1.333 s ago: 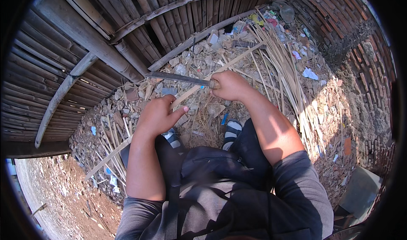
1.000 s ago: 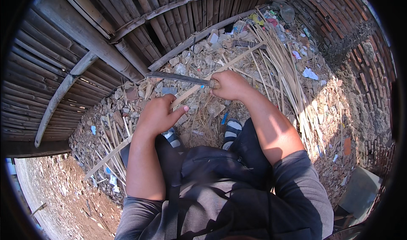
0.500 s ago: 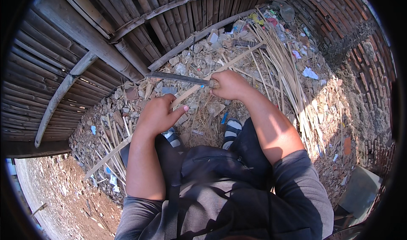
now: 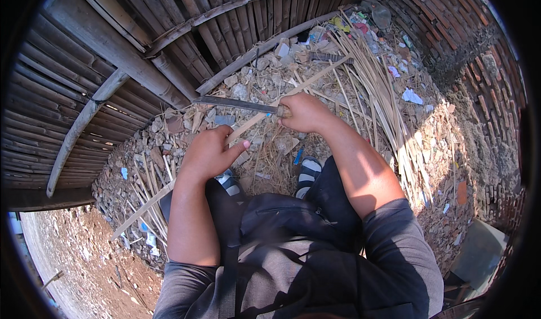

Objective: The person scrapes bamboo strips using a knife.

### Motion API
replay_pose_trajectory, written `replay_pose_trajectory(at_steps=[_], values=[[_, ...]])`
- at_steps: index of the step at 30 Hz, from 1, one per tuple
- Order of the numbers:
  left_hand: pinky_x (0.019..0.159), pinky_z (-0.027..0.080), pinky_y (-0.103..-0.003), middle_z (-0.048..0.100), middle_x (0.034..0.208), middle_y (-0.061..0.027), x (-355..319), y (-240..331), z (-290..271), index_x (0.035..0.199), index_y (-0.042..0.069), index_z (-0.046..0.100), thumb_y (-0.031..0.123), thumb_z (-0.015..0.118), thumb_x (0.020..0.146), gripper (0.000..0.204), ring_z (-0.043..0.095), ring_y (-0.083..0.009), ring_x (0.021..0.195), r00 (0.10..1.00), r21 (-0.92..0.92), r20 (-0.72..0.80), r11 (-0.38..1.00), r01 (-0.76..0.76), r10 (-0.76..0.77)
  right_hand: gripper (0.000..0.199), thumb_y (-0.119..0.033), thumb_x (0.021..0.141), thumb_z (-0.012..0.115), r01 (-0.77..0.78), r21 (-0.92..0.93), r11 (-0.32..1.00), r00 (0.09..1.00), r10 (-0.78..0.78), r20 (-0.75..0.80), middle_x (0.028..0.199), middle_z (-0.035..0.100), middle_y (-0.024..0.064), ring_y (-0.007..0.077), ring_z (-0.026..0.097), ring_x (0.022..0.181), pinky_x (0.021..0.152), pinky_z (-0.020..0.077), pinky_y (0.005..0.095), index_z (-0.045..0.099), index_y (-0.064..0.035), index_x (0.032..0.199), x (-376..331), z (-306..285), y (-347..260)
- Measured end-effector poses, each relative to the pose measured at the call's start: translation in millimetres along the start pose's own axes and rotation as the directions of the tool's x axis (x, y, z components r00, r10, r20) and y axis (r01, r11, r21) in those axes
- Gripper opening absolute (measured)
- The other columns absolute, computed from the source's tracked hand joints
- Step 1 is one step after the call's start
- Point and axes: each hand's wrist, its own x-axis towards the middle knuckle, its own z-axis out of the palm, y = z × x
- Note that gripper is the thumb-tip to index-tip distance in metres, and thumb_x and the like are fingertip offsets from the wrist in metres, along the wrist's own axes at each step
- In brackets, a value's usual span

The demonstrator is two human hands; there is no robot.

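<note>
1. Where the bamboo wall (image 4: 67,116) curves along the left, several thin strips (image 4: 147,186) lie on the rubble (image 4: 115,175).
2. Curled around 1 long pale strip (image 4: 246,128), the left hand (image 4: 207,153) has its thumb poking out; the strip slants from lower left, past the forearm, up to the right.
3. Crossing that strip is a knife (image 4: 239,103), blade pointing left (whether they touch, I cannot tell).
4. Wrapped around the knife's handle, the right hand (image 4: 307,113) is closed.
5. Farther right, a bundle of strips (image 4: 391,105) lies near the brick wall (image 4: 496,96).
</note>
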Motion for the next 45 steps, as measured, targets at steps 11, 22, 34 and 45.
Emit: replay_pose_trajectory(at_steps=[11, 22, 34, 45], values=[[0.077, 0.055, -0.049, 0.072, 0.086, -0.0239, -0.4, -0.7, 0.2, 0.107, 0.0, 0.074, 0.053, 0.076, 0.089, 0.056, 0.072, -0.0438, 0.086, 1.0, 0.01, -0.004, 1.0, -0.016, 0.016, 0.039, -0.031, 0.083, 0.079, -0.02, -0.01, 1.0, 0.999, 0.02, 0.039, 0.105, 0.074, 0.0209, 0.0399, 0.071, 0.104, 0.091, 0.0554, 0.0508, 0.073, -0.0062, 0.113, 0.5, -0.4, -0.5], [0.078, 0.055, -0.05, 0.072, 0.088, -0.0244, -0.9, 0.6, -0.6, 0.107, 0.0, 0.074, 0.054, 0.076, 0.089, 0.057, 0.071, -0.0446, 0.087, 1.0, 0.006, 0.019, 1.0, -0.006, 0.005, 0.041, -0.033, 0.083, 0.08, -0.01, -0.003, 1.0, 0.999, 0.01, 0.038, 0.1, 0.073, 0.0197, 0.0389, 0.071, 0.101, 0.089, 0.0556, 0.0496, 0.073, -0.0103, 0.117, 0.9, 2.5, 1.0], [0.08, 0.055, -0.051, 0.072, 0.09, -0.0241, -1.1, 0.0, -0.7, 0.106, 0.001, 0.073, 0.055, 0.076, 0.088, 0.057, 0.071, -0.0447, 0.09, 0.999, 0.012, 0.036, 1.0, 0.005, -0.006, 0.04, -0.031, 0.084, 0.08, -0.025, 0.015, 1.0, 0.998, 0.024, 0.061, 0.107, 0.074, 0.0213, 0.0396, 0.071, 0.105, 0.093, 0.0555, 0.0499, 0.073, -0.0062, 0.116, -0.2, 0.2, -4.2], [0.076, 0.055, -0.049, 0.072, 0.083, -0.0216, -1.4, -8.6, -0.5, 0.107, 0.001, 0.073, 0.052, 0.077, 0.089, 0.054, 0.072, -0.0415, 0.083, 0.999, -0.051, -0.042, 0.998, -0.022, 0.02, 0.039, -0.03, 0.081, 0.078, -0.051, -0.019, 0.999, 0.998, 0.05, -0.036, 0.1, 0.074, 0.0207, 0.0401, 0.071, 0.1, 0.089, 0.0565, 0.0503, 0.073, -0.0081, 0.113, -7.6, -8.2, -11.2]])
